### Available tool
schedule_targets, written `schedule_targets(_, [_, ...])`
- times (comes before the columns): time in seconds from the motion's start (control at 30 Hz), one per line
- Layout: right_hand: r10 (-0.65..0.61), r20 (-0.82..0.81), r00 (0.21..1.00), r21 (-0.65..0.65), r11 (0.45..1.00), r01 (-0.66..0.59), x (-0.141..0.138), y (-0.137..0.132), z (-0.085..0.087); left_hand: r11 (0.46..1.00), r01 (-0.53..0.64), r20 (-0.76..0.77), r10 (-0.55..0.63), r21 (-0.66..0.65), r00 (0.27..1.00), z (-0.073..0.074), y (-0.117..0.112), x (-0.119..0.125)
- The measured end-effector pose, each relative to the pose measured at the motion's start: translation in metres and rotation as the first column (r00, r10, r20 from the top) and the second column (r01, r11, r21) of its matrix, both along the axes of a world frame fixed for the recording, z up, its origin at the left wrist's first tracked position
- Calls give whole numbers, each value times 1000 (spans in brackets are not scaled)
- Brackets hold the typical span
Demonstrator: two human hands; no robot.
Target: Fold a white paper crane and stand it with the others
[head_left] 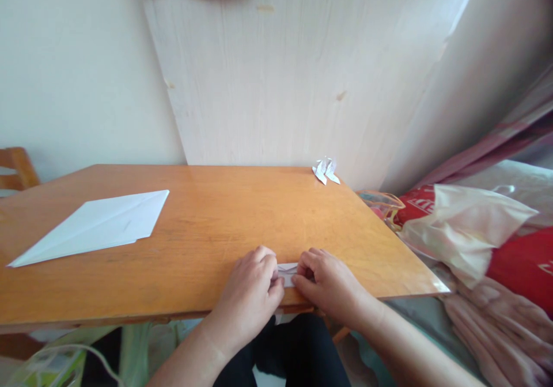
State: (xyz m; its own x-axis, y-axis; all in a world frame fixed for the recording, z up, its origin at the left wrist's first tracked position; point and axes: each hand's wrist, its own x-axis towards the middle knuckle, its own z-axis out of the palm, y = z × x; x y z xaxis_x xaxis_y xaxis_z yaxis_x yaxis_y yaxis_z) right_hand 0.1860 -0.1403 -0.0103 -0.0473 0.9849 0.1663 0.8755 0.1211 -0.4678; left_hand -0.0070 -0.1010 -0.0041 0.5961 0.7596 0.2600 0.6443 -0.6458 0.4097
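Both of my hands rest at the near edge of the orange wooden table. My left hand and my right hand are curled, fingers pressed together on a small piece of folded white paper that lies between them on the table. Only a narrow strip of that paper shows; the rest is under my fingers. A large folded white paper sheet, shaped like a long pointed wing, lies flat at the table's left. A small finished white paper figure sits at the far right corner.
A pale wooden board leans against the wall behind the table. A chair back shows at far left. To the right are a plastic bag, red fabric and pink cloth. Bags lie under the table.
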Motion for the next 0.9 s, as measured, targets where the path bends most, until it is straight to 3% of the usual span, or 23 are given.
schedule_targets(0.3, [-28, -92, 995, -10, 1000, 27, -2, -7, 7, 1000, 26, 37, -26, -14, 999, 3, -4, 0])
schedule_targets(0.6, [-9, -107, 994, 1, 1000, 9, 2, -7, 1, 998, 66, -5, -66, 0, 998, 3, -6, -3])
schedule_targets(0.77, [23, -49, 999, 9, 1000, -23, 5, -6, 1, 997, 81, 0, -81, -6, 997, 6, -4, -3])
schedule_targets(0.9, [-3, 97, 995, 10, 1000, 2, 11, -5, 4, 996, 84, 3, -84, -1, 996, 5, -3, -3])
